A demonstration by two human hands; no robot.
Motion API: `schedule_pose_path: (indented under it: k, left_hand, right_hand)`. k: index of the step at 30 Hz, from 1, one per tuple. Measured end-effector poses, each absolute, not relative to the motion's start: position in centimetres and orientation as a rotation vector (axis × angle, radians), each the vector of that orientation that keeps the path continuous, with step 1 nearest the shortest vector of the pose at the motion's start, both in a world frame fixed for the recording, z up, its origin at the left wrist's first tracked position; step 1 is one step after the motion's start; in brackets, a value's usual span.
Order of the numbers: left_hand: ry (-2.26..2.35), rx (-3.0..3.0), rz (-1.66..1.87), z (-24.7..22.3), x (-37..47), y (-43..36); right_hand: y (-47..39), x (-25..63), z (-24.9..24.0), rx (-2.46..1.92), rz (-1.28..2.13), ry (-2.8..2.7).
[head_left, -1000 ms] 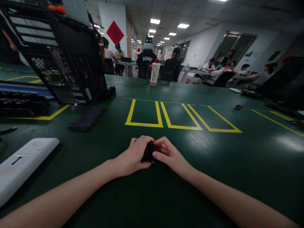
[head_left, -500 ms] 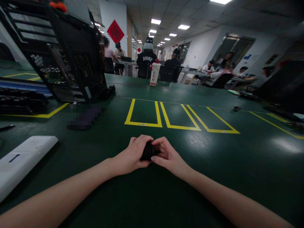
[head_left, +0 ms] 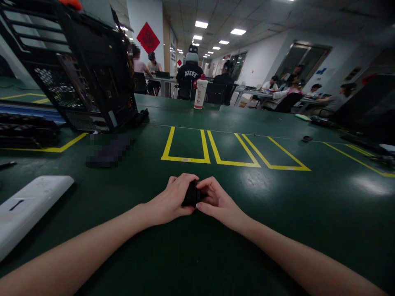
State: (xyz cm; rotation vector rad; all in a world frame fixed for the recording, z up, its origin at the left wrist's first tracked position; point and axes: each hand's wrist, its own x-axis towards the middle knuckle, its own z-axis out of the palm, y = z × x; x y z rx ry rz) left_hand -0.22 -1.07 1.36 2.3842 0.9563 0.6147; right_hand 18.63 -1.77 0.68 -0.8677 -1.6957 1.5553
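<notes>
A small black object (head_left: 190, 195) with a flat, rim-like right side is held between my two hands, low over the green table (head_left: 197, 255). My left hand (head_left: 173, 199) wraps around its left side, fingers over the top and thumb below. From the right, the fingertips and thumb of my right hand (head_left: 215, 201) grip the rim. Most of the object is covered by my fingers, so I cannot tell its exact kind.
Yellow tape frames (head_left: 188, 160) mark the table beyond my hands. On the left are an open black computer case (head_left: 92, 82), a white device (head_left: 33, 205) and a blurred phone-like slab (head_left: 111, 151). A white cup (head_left: 200, 94) stands at the far edge; several people sit behind.
The view has shifted very slightly, so the background sits a little higher. Both hands keep the same hold on the black object.
</notes>
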Motion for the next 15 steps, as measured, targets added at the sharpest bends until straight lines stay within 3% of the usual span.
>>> schedule_pose_path:
  k: [15]
  left_hand:
    - [0.978,2.388,0.573,2.05,-0.13,-1.14]
  right_hand:
    - [-1.58,18.67,0.40,-0.837,1.587,-1.672]
